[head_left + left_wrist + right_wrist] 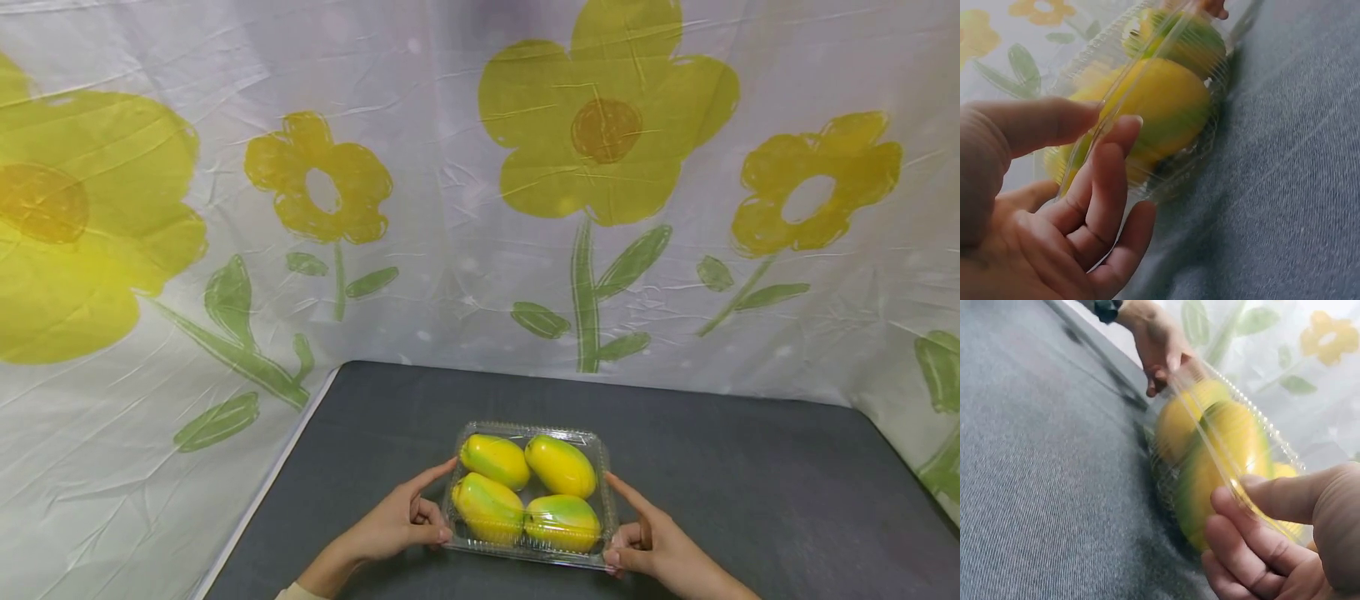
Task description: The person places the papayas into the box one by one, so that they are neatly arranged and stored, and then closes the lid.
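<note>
A clear plastic clamshell box (525, 557) holds several yellow-green mangoes (561, 467), laid out in two rows under its see-through lid. At the box's left side my left hand (393, 521) pinches the rim between thumb and fingers, its index finger stretched along the side. My right hand (656, 542) does the same at the right side, thumb on the near corner. In the left wrist view the thumb (1066, 122) presses on the flat rim from above with fingers beneath. The right wrist view shows the right thumb (1285, 497) and fingertips meeting on the rim.
A dark grey cloth-covered table (720, 467) lies under the box. Behind it and at the sides hangs a white sheet (450, 250) printed with yellow flowers and green leaves. A dark band (1107, 309) circles the left wrist.
</note>
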The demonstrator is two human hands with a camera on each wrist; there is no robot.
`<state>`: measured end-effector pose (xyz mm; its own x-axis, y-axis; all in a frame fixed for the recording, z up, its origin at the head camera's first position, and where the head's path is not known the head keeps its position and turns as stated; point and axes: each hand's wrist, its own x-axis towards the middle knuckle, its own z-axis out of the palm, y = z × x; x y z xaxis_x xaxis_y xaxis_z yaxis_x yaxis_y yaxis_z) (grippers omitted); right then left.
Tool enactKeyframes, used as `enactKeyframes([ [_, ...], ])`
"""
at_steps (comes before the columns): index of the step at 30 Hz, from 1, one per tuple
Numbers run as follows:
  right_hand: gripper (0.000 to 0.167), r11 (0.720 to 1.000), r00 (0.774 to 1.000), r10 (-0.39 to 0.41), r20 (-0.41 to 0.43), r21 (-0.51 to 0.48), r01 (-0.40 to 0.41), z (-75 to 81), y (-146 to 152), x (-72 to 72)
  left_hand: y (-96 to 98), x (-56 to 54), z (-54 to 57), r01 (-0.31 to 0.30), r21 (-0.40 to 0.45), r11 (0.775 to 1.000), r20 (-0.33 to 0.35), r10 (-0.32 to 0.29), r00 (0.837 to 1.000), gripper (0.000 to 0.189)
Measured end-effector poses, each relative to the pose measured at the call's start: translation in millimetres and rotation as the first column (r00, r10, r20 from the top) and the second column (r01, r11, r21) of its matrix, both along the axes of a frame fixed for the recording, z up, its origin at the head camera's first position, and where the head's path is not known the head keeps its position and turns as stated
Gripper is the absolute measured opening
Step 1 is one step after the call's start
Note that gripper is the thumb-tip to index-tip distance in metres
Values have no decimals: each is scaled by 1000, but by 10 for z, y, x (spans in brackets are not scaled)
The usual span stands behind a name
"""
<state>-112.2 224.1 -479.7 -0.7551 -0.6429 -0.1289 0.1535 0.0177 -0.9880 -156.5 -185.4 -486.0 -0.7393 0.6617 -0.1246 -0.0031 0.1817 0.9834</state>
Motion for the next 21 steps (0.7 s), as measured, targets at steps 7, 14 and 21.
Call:
enactKeyframes([
  [7,101,1000,999,-21,-50,-18,20,-14,-34,-3,16,13,-19,-15,60,998,33,13,999,91],
  [14,102,999,996,-47,-79,1,47,-16,-57,5,15,4,-7,-12,47,999,30,11,999,92],
  [21,102,998,995,-52,-80,-29,49,-14,-56,30,6,-4,47,5,-10,1000,16,-5,1000,90],
])
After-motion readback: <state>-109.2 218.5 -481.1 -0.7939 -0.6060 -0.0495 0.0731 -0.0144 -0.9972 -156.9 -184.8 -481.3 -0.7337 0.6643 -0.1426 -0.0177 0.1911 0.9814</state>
